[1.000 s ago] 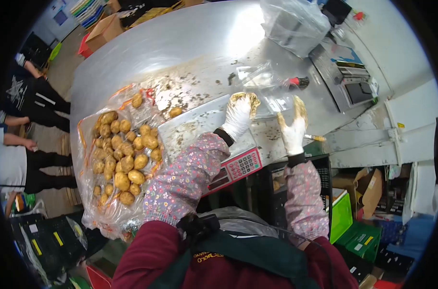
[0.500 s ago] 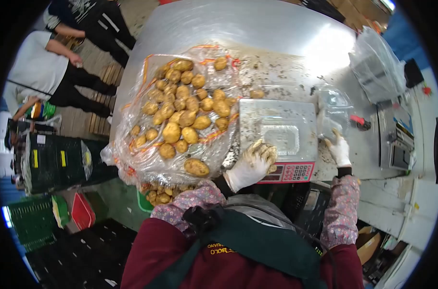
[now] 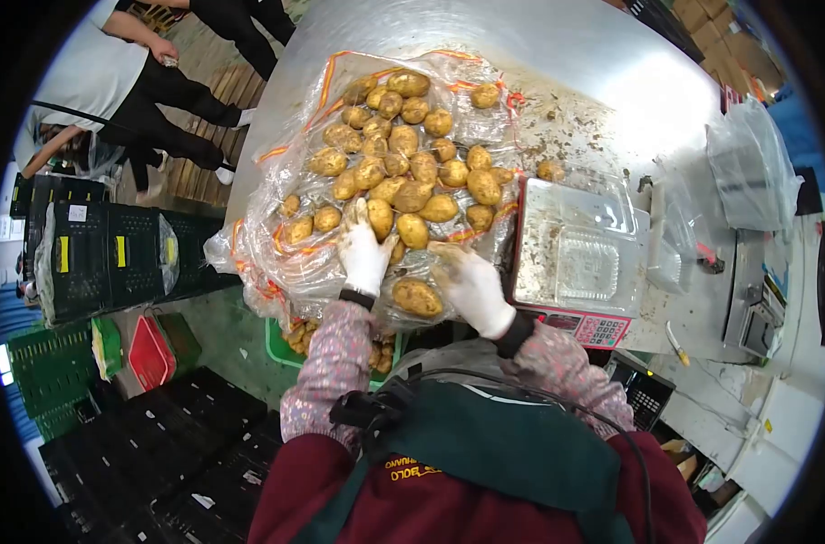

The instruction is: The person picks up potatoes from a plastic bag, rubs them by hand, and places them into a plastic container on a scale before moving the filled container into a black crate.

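Both white-gloved hands have left the grey scale at centre right, left hand spread flat and right hand loosely open on the heaped yellow-brown potatoes over crumpled clear plastic sheet

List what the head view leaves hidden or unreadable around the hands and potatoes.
- Left hand: fingers lie on the potatoes; any grip is hidden by the glove.
- Right hand: palm faces down, underside unseen.
- Scale keypad: too small to read.
- Green crate: mostly hidden by the table edge and arms.

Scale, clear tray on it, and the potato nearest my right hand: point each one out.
scale (image 3: 592,328): head view, on its keypad panel.
clear tray (image 3: 587,263): head view, on its ribbed middle.
potato (image 3: 417,296): head view, on the middle of its skin, beside the right hand (image 3: 471,288).
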Demonstrator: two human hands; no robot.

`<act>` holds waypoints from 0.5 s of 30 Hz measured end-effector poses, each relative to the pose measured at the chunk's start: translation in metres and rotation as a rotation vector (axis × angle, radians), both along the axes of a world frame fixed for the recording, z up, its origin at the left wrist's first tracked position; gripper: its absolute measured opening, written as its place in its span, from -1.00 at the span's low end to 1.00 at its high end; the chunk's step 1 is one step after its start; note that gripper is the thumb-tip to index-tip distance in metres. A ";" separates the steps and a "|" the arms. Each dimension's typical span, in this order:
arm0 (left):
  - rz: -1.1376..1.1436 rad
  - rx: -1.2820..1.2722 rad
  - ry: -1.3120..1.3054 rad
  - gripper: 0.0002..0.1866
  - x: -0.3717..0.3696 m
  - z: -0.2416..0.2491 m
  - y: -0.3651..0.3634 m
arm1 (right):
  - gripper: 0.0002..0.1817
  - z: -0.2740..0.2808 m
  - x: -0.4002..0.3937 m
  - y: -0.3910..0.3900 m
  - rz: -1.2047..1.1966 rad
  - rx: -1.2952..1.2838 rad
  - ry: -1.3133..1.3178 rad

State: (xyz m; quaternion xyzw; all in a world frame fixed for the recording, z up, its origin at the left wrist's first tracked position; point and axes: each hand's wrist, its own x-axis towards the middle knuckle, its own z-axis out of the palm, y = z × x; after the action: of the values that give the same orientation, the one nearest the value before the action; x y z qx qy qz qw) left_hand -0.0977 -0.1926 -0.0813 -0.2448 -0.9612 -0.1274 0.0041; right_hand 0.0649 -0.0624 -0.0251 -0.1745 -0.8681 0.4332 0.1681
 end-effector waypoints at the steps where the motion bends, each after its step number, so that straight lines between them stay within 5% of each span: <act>1: 0.080 0.006 -0.237 -0.15 -0.016 -0.012 -0.002 | -0.67 -0.011 -0.011 -0.005 0.003 0.001 -0.004; 4: 0.043 0.472 -0.355 -0.22 -0.033 -0.014 -0.013 | -0.67 -0.024 -0.032 -0.009 0.060 0.037 -0.137; 6: -0.045 0.683 -0.268 -0.25 -0.028 -0.004 -0.027 | -0.66 -0.022 -0.039 -0.005 -0.006 -0.339 -0.143; 8: -0.134 0.991 -0.320 -0.18 -0.015 0.016 -0.036 | -0.62 -0.017 -0.047 0.001 0.000 -1.143 -0.155; 10: 0.010 1.166 -0.592 -0.14 0.010 0.060 -0.036 | -0.51 -0.037 -0.056 0.011 0.169 -1.648 -0.233; 15: -0.194 1.187 -0.584 -0.07 0.026 0.062 -0.041 | -0.42 0.023 -0.078 -0.011 0.353 -1.834 0.063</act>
State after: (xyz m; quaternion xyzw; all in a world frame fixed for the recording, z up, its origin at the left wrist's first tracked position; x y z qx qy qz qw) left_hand -0.0714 -0.2333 -0.0192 -0.2417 -0.6634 -0.6954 -0.1338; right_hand -0.0135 -0.0730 -0.0021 -0.0930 -0.1959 0.9729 -0.0801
